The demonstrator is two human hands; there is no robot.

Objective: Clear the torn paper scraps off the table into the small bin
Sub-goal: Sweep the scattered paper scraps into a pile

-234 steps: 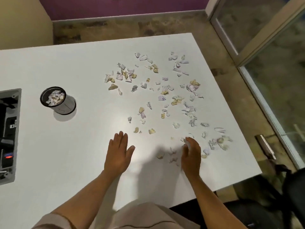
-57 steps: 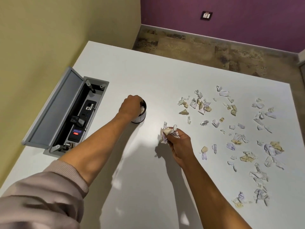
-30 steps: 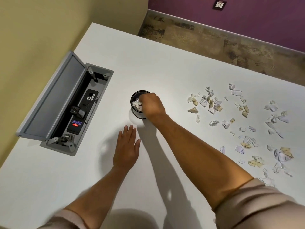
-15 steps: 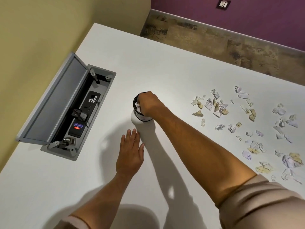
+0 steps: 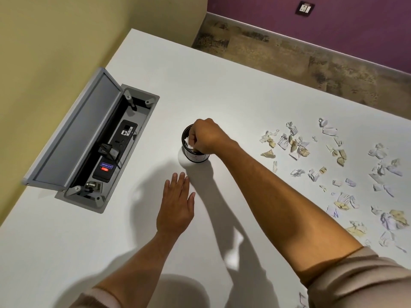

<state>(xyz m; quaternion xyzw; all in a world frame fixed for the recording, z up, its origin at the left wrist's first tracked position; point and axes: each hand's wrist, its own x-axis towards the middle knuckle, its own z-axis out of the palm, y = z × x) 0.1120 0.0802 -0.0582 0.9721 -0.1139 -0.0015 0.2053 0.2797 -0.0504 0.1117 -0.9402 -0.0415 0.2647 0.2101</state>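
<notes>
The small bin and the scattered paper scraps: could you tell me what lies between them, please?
In the head view, bare white table separates the small bin from the paper scraps.

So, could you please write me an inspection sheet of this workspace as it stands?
Surface: white table, bare at the near left.
Job's things: small bin upright, white paper inside; many torn paper scraps lie loose to its right.
Clutter: nothing seen beyond the scraps.
Hands: right hand over the bin mouth, fingers curled down into the paper; left hand flat on the table, apart from the bin.
Cables: open hatch shows a power strip with a plug and cord.
Surroundings: yellow wall, purple wall with a socket plate, mottled floor.
</notes>
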